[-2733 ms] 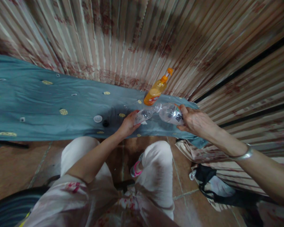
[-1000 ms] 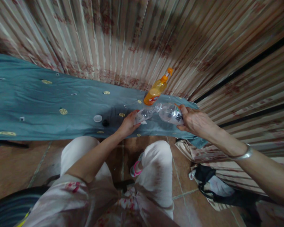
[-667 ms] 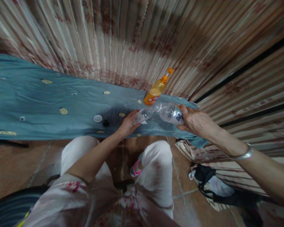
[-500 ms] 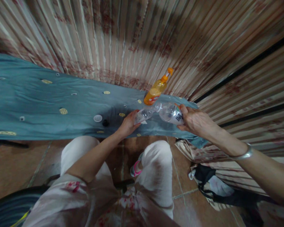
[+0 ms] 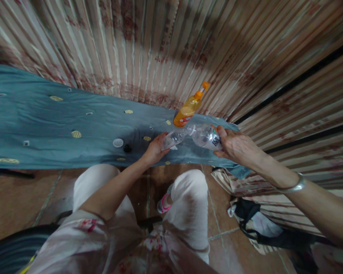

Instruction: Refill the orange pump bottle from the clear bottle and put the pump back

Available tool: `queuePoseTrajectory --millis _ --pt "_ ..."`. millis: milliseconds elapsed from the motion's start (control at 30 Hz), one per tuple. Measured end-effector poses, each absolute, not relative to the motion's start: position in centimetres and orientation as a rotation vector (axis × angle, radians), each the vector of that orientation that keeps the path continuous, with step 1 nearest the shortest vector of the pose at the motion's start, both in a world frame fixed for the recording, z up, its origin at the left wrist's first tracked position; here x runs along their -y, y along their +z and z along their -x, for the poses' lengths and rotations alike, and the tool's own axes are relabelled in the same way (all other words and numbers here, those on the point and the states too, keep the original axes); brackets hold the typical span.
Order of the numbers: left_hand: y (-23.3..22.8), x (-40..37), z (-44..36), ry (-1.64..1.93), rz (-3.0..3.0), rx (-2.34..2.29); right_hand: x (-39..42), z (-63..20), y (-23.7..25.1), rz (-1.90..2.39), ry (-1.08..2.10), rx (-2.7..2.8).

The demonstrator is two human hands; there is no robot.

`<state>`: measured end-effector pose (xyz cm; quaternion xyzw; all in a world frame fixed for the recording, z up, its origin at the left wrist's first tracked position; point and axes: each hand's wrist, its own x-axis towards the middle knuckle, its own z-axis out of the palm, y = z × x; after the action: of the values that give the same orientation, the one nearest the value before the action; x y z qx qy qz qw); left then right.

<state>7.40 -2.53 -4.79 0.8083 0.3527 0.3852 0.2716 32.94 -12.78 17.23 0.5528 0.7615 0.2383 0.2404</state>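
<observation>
My left hand (image 5: 156, 149) is closed around the base of a small clear plastic bottle (image 5: 175, 137). From the right, my right hand (image 5: 231, 144) grips a larger clear bottle (image 5: 202, 136) that carries a label with a square code. Both bottles lie tilted with their mouths meeting at the middle; whether any liquid passes between them I cannot make out. Just behind them stands an orange pump bottle (image 5: 185, 113), partly full of orange liquid. Left of my left hand, a white round lid (image 5: 118, 142) and a small black cap (image 5: 127, 148) rest on the cloth.
A blue-green cloth (image 5: 45, 129) with yellow patterns covers the narrow table. Pleated curtains (image 5: 148, 45) hang behind and to the right. My knees are under the front edge. A dark bag (image 5: 247, 211) lies on the tiled floor at right.
</observation>
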Motion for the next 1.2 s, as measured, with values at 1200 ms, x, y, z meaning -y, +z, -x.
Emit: queuePoseTrajectory --millis 1200 --pt "-4.9 2.4 -7.3 1.029 -2.18 -0.943 12.9 -32.0 17.6 -1.533 0.612 -2.016"
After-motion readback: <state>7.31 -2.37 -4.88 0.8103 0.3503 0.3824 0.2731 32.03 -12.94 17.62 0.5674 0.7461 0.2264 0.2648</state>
